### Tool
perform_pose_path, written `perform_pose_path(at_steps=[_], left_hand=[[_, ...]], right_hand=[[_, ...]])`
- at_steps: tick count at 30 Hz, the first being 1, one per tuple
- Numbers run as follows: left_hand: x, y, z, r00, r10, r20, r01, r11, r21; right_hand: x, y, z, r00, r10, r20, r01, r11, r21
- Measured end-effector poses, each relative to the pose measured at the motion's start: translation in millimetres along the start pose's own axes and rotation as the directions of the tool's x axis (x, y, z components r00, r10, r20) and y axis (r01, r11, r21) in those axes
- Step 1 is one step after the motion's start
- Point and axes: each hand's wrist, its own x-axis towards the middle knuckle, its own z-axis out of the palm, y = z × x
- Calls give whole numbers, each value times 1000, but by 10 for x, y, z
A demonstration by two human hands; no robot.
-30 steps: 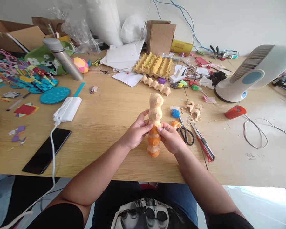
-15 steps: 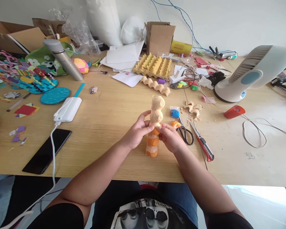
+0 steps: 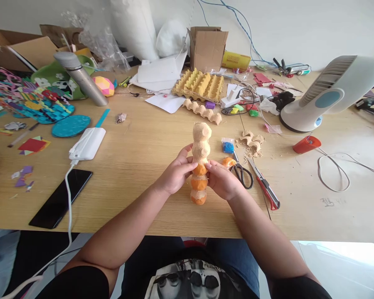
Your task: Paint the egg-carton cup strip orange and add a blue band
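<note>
Between my hands is a strip cut from an egg carton (image 3: 201, 148), its row of rounded bumps running away from me. The nearer bumps carry orange clay, with bare bands between them; the far bumps are plain beige. My left hand (image 3: 178, 171) pinches the strip's left edge near the middle, thumb on top. On the opposite edge, my right hand (image 3: 222, 179) grips it at the same height. Just beyond my right hand lies a lump of orange clay (image 3: 228, 162), partly over the black-handled scissors (image 3: 243, 174). A red utility knife (image 3: 268, 193) rests to their right.
A blue clay packet (image 3: 227, 146) and carton scraps (image 3: 252, 141) lie beyond the scissors. Farther back are a yellow egg tray (image 3: 199, 85) and another beige strip (image 3: 202, 111). A white fan (image 3: 327, 93) and red cup (image 3: 307, 144) stand right; a phone (image 3: 60, 198) and power bank (image 3: 87, 143) lie left.
The strip has turned slightly in my hands, its far end shifting left and its bumps facing up more squarely. Both hands keep their hold.
</note>
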Motion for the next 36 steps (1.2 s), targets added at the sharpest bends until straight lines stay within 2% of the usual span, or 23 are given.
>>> perform_pose_path(at_steps=[9,19,28,36], left_hand=[[8,-39,0,999,41,21,-42,999,11],[15,-70,-54,999,19,51,-22,998,58],[4,-26,-37,998,-28,58,29,999,-18],[9,-30,-38,998,-28,60,29,1000,-3]], right_hand=[[-7,-9,4,999,-35,-5,35,999,-21],[-20,-14,-8,997,63,53,-65,997,35],[-29,-16,-15,996,62,57,-63,998,17],[-22,-28,-27,997,59,57,-58,998,-3]])
